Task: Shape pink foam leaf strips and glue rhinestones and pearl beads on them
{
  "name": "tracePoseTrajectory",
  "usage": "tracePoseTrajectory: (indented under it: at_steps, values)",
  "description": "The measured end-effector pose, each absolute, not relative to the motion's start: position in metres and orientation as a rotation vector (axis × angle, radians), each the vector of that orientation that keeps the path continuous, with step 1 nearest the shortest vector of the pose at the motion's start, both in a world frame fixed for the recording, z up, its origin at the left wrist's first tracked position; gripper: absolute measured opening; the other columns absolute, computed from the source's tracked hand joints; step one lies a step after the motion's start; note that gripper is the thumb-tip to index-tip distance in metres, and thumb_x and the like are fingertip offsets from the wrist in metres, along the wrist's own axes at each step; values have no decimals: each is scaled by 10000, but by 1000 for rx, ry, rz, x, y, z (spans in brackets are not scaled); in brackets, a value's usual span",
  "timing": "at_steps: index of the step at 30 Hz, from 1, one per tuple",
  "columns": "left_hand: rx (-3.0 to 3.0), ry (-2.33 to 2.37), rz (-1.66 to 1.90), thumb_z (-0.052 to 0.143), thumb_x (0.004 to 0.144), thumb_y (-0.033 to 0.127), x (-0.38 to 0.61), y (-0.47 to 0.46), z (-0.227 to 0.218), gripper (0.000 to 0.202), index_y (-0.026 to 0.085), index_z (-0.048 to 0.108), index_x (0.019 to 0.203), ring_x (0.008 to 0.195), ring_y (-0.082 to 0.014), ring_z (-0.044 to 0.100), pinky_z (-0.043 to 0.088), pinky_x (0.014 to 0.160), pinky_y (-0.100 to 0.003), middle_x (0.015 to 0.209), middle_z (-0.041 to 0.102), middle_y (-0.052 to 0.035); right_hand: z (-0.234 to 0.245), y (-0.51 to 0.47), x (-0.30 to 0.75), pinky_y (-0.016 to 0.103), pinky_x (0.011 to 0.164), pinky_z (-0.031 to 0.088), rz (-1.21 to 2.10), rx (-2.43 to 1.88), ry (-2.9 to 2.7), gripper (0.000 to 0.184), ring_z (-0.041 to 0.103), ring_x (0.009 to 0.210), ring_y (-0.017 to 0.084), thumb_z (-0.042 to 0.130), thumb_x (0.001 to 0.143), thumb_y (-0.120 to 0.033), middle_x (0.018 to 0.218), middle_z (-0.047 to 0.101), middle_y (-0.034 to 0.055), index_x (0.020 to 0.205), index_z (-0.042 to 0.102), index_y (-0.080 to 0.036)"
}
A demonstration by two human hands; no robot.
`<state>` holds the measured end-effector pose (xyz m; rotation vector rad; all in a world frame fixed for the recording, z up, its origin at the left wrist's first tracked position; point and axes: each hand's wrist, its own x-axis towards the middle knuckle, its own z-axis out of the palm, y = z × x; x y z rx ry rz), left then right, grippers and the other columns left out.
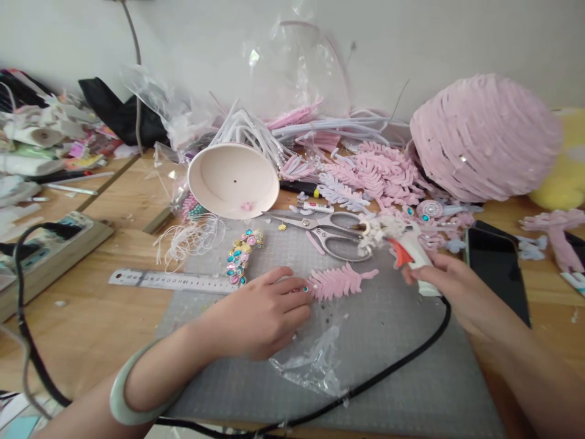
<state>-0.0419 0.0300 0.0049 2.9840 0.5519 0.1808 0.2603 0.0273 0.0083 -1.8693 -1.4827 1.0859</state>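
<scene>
My left hand [262, 311] rests on the grey cutting mat [397, 341], fingers together, pressing the stem end of a pink foam feather [340, 281] where a small teal gem sits. My right hand [450, 283] is closed round the handle of a white glue gun [411, 247] with an orange trigger. The gun's nozzle points left, just above and right of the feather, and its black cord [402, 360] loops across the mat. A pale green bangle [125, 396] circles my left wrist.
Scissors [329, 231], a steel ruler [169, 280] and a strip of coloured gems [242, 256] lie at the mat's far edge. Behind are a tipped pink cup [233, 180], several pink foam feathers [375, 171], a pink woven dome [484, 137], a black phone [496, 265] and a power strip [50, 244].
</scene>
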Motion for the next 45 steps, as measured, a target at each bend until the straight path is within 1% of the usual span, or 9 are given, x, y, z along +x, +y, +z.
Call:
tracePoseTrajectory:
  at_steps: [4, 7, 9, 13, 17, 23, 39, 42, 45]
  values:
    - [2939, 494, 106, 492, 852, 204, -43, 32, 4, 59, 183, 547, 847, 1142, -249, 490, 310, 998, -409, 1083, 633, -45, 18, 20, 260, 262, 480, 368, 956, -1801, -1383, 295, 482, 518, 149, 570, 673, -485, 561, 528, -5, 575, 483, -220]
    - [2922, 495, 83, 488, 857, 207, -43, 32, 4, 63, 181, 545, 852, 1137, -258, 494, 311, 1000, -412, 1083, 632, -46, 22, 14, 254, 291, 487, 393, 626, -2022, -1567, 456, 539, 544, 195, 650, 569, -610, 624, 591, 14, 785, 557, -219]
    - [2913, 499, 81, 485, 858, 200, -43, 32, 3, 64, 181, 546, 852, 1123, -256, 505, 316, 996, -411, 1074, 636, -47, 21, 10, 248, 300, 479, 384, 332, -2090, -1787, 525, 568, 554, 227, 665, 536, -630, 629, 610, 39, 826, 560, -205]
    - [2894, 496, 79, 479, 857, 185, -43, 32, 3, 67, 184, 545, 848, 1144, -262, 491, 317, 1000, -415, 1075, 636, -56, 16, 2, 241, 278, 459, 337, -140, -1857, -2226, 314, 570, 510, 210, 606, 670, -495, 567, 588, 24, 765, 537, -204]
    - [2891, 485, 78, 473, 862, 188, -44, 33, 2, 75, 182, 548, 866, 1158, -265, 478, 319, 998, -426, 1084, 632, -62, 13, 0, 241, 266, 458, 318, -297, -1738, -2367, 169, 576, 499, 194, 543, 723, -373, 554, 585, 12, 724, 525, -205]
    - [2884, 484, 79, 470, 863, 188, -43, 33, 3, 75, 182, 542, 846, 1155, -260, 480, 326, 996, -420, 1080, 631, -62, 11, 0, 242, 273, 469, 303, -373, -1683, -2412, 129, 567, 502, 198, 494, 722, -310, 546, 582, 23, 724, 556, -196]
    - [2884, 489, 75, 471, 861, 180, -44, 32, 3, 76, 181, 546, 875, 1141, -262, 485, 317, 1005, -430, 1087, 631, -67, 12, -3, 244, 288, 499, 331, -315, -1708, -2422, 152, 578, 556, 220, 464, 739, -291, 614, 609, 50, 786, 576, -200]
    - [2883, 482, 62, 473, 862, 184, -43, 32, 3, 69, 178, 541, 864, 1143, -265, 483, 316, 1005, -431, 1082, 628, -67, 16, -2, 244, 274, 475, 312, -197, -1807, -2363, 126, 547, 510, 196, 508, 715, -335, 572, 578, 21, 743, 546, -218]
    - [2875, 484, 58, 479, 857, 178, -43, 33, 3, 58, 178, 534, 841, 1127, -262, 493, 319, 1002, -428, 1057, 631, -62, 20, 2, 246, 262, 446, 300, 59, -1962, -2219, 198, 462, 424, 153, 559, 679, -414, 522, 530, -14, 728, 517, -228]
